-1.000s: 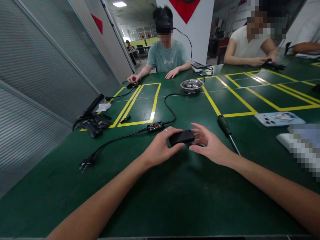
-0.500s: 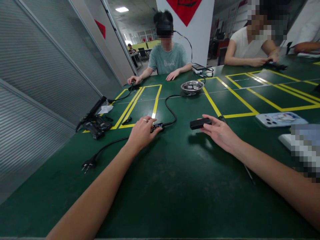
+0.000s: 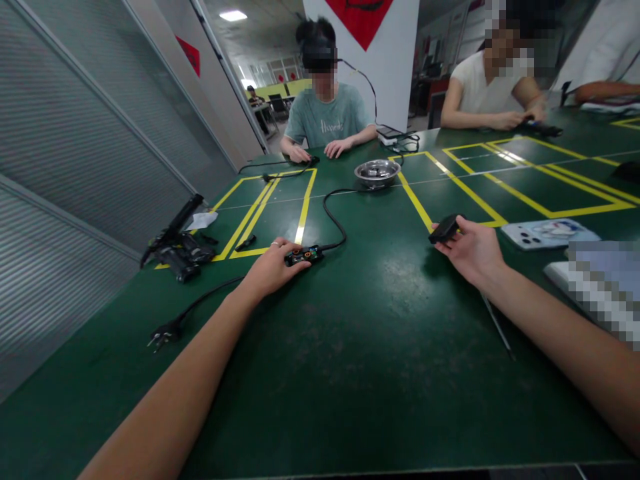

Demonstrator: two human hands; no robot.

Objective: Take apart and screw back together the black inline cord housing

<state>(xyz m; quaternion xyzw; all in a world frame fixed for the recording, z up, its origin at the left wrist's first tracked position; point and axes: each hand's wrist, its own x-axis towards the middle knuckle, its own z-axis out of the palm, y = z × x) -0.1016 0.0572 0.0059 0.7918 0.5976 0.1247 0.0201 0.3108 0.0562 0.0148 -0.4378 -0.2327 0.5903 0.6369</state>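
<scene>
My left hand is closed around the near end of an opened black power adapter lying on the table, its circuit parts exposed. A cable with a pronged plug runs out to the left of that hand, and another cable leads off from the right end. Raised over the table at right, my right hand pinches a black plastic cover between thumb and fingers. Beneath the right wrist a thin screwdriver shaft shows; its handle is hidden.
A metal bowl with small items stands farther back. Black parts in bags and a small black piece lie left. At right are a phone and a blurred white object. Two people sit opposite, hands on the green table.
My right hand has moved right with the cover and tilted it. The left hand stays on the adapter, more of which shows. The person opposite has moved a hand and cable inward. The view shifted slightly.
</scene>
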